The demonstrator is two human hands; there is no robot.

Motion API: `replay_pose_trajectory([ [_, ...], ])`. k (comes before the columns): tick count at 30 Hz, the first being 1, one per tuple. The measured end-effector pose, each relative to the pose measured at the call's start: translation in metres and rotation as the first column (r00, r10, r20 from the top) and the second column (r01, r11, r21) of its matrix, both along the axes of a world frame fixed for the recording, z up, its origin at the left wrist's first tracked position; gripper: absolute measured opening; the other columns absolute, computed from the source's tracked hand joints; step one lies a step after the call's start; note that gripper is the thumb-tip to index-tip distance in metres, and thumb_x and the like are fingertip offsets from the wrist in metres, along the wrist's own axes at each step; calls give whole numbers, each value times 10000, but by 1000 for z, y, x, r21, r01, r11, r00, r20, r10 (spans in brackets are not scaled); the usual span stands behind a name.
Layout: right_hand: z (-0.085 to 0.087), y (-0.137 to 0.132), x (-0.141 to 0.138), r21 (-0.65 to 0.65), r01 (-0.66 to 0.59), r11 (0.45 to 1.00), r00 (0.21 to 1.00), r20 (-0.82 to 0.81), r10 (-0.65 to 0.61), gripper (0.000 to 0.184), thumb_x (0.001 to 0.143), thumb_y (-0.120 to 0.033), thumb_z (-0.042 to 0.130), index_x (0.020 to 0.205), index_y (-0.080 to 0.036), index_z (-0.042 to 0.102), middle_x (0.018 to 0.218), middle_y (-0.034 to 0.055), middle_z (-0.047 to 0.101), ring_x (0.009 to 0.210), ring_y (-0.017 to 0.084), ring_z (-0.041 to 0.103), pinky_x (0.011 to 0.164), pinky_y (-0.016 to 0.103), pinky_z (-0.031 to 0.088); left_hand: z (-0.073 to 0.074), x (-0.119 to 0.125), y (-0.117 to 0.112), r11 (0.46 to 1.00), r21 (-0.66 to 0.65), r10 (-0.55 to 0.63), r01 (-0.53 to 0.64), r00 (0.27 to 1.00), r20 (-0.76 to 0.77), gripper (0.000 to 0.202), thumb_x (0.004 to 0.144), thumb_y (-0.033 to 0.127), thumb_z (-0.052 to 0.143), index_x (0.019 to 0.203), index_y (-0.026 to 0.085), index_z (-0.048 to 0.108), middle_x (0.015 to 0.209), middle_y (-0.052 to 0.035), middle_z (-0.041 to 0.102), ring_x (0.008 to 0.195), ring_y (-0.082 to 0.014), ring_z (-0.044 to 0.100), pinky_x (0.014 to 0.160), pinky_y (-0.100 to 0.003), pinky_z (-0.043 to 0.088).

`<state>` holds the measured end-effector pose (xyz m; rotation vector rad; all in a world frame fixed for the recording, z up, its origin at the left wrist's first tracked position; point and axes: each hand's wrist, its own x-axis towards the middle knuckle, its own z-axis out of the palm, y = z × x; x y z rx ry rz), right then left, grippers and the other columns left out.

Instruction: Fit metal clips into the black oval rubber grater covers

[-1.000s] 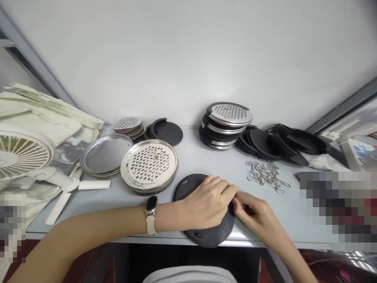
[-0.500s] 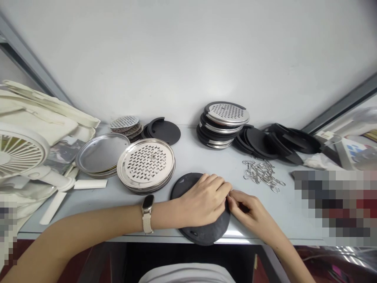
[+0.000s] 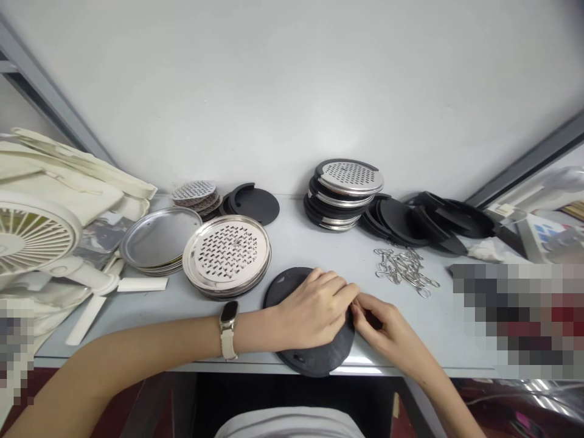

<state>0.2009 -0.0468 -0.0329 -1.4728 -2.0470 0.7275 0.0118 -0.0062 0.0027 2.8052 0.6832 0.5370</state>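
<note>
In front of me on the table lies a black round disc (image 3: 326, 362), close to the front edge. My left hand (image 3: 314, 310) rests across it, fingers bent together and gripping towards its right rim. My right hand (image 3: 374, 319) meets the left fingertips at that rim, thumb and forefinger pinched. What sits between these fingertips is too small and covered to name. A pile of thin metal wire hooks (image 3: 406, 271) lies beyond my right hand. To the left of the disc stands a stack of round metal grater plates (image 3: 228, 252) with raised rims.
Round metal trays (image 3: 159, 237) are stacked at left, beside a white fan (image 3: 34, 237). Smaller grater discs (image 3: 194, 191) and black discs (image 3: 258, 205) lie behind. A stack of black-rimmed graters (image 3: 349, 176) stands at the back, with more black holders (image 3: 401, 219) to its right.
Both hands stay at the disc's right rim with almost the same grip. The view has shifted very slightly.
</note>
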Motion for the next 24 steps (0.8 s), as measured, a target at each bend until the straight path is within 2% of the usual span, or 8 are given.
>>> replay_pose_trajectory([
  [8, -2, 1, 0, 4, -3, 1000, 1000, -2, 3, 255, 918, -236, 418, 668, -191, 440, 597, -42, 400, 565, 118, 383, 522, 229, 336, 0, -1, 0, 1000, 19, -12, 12, 1000, -11, 102, 874, 94, 404, 914, 146, 483, 894, -71, 551, 881, -204, 515, 842, -339, 401],
  [11, -2, 1, 0, -4, 8, 1000, 1000, -1, -8, 253, 913, -232, 412, 663, -196, 409, 599, -48, 378, 557, 115, 375, 518, 229, 325, -2, 0, 0, 1000, 18, -12, 12, 1000, 3, 204, 872, 80, 398, 1061, 118, 466, 952, -87, 563, 899, -214, 523, 852, -354, 404],
  [14, -2, 1, 0, -13, 18, 1000, 1000, -10, -18, 261, 908, -228, 410, 653, -205, 361, 595, -54, 365, 548, 110, 362, 511, 228, 312, -4, 1, -1, 1000, 8, 9, -9, 1000, 21, 355, 869, 69, 391, 1224, 83, 373, 1025, -115, 571, 927, -228, 535, 866, -381, 415],
  [17, -1, 0, 0, -10, 21, 1000, 1000, -19, -21, 273, 900, -214, 413, 645, -213, 318, 586, -58, 356, 539, 105, 348, 504, 226, 301, -6, 2, -1, 1000, 0, 17, -17, 999, 51, 415, 873, 56, 366, 1282, 88, 303, 1131, -146, 554, 1000, -243, 546, 888, -410, 423],
  [20, 0, 0, -1, -1, 24, 1000, 1000, -20, -24, 278, 886, -202, 423, 634, -214, 304, 575, -62, 341, 531, 101, 334, 492, 226, 289, -8, 2, -1, 1000, -22, 21, -19, 996, 82, 404, 869, 46, 374, 1261, 119, 311, 1191, -146, 533, 1057, -247, 543, 907, -419, 422],
  [24, 0, 0, 0, 7, 30, 1000, 999, -16, -30, 279, 879, -198, 424, 631, -214, 298, 574, -63, 340, 533, 100, 332, 493, 224, 283, -11, 3, -1, 995, -102, 35, -23, 993, 117, 354, 856, 29, 412, 1184, 156, 365, 1132, -103, 560, 1032, -224, 556, 918, -393, 417],
])
